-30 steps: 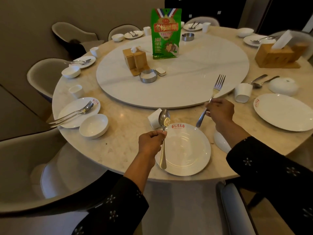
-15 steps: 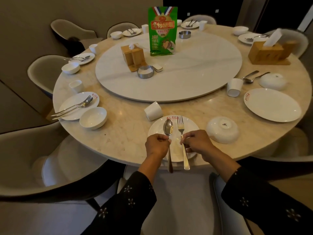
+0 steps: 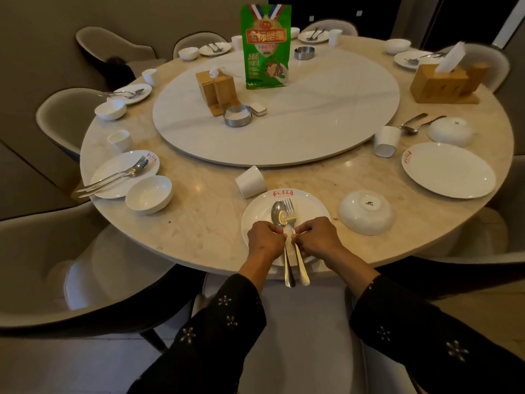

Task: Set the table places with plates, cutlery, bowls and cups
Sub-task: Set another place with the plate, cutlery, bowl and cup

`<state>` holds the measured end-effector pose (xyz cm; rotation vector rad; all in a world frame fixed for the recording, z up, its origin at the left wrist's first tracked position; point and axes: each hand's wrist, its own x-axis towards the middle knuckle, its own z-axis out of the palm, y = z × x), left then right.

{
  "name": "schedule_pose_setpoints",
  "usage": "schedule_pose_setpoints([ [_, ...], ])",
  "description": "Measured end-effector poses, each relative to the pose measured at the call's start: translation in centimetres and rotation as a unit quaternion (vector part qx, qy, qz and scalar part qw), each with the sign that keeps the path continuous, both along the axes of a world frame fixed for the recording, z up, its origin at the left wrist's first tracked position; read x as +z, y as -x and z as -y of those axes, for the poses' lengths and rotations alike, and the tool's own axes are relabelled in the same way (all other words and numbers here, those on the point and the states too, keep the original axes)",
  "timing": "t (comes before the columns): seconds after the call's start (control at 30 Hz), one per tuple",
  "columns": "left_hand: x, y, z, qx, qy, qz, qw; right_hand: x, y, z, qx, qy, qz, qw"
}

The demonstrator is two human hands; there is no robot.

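A white plate (image 3: 309, 201) with a red logo lies at the table's near edge. Over it my left hand (image 3: 265, 237) grips a spoon (image 3: 277, 214) and my right hand (image 3: 318, 237) grips a fork (image 3: 289, 207). The two pieces lie side by side, heads touching, handles sticking out past the table edge. A white cup (image 3: 250, 182) lies tipped on its side just beyond the plate. An upside-down white bowl (image 3: 366, 211) rests to the plate's right.
The round marble table (image 3: 199, 223) carries a lazy Susan (image 3: 312, 123) with a green bag (image 3: 265, 46), wooden holders and ashtrays. A laid place at left has plate (image 3: 113, 183), cutlery, bowl (image 3: 149, 194). Right: plate (image 3: 449, 169), tipped cup (image 3: 385, 140), overturned bowl (image 3: 450, 130). Chairs surround.
Both hands have come together from apart. The fork came down from above the lazy Susan's edge to beside the spoon, and both pieces now lie low over the plate.
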<state>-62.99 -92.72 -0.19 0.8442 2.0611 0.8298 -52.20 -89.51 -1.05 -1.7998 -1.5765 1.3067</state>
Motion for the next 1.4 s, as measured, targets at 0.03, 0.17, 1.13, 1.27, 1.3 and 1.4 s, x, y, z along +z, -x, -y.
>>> schedule_pose_setpoints([
  [0.03, -0.1, 0.0, 0.0, -0.006, -0.003, -0.006, 1.000, -0.1, 0.1, 0.0, 0.004, -0.002, 0.000, 1.000],
  [0.17, -0.2, 0.2, 0.2, -0.030, -0.013, -0.028, 0.999, -0.2, 0.1, 0.1, 0.018, -0.016, 0.008, 1.000],
  [1.13, -1.3, 4.9, 3.0, 0.062, -0.089, 0.070, 0.992, -1.0, -4.3, 1.9, -0.129, -0.060, 0.005, 0.990],
  [1.27, -2.2, 5.3, 2.2, 0.059, -0.101, 0.083, 0.990, -0.9, -3.9, 1.4, -0.155, -0.051, -0.002, 0.987],
  [1.3, -2.5, 5.4, 2.0, 0.058, -0.104, 0.085, 0.989, -0.9, -3.7, 1.3, -0.158, -0.052, -0.002, 0.986],
  [1.4, -3.0, 5.8, 1.6, 0.056, -0.111, 0.101, 0.987, -1.1, -3.5, 1.1, -0.164, -0.059, 0.004, 0.985],
])
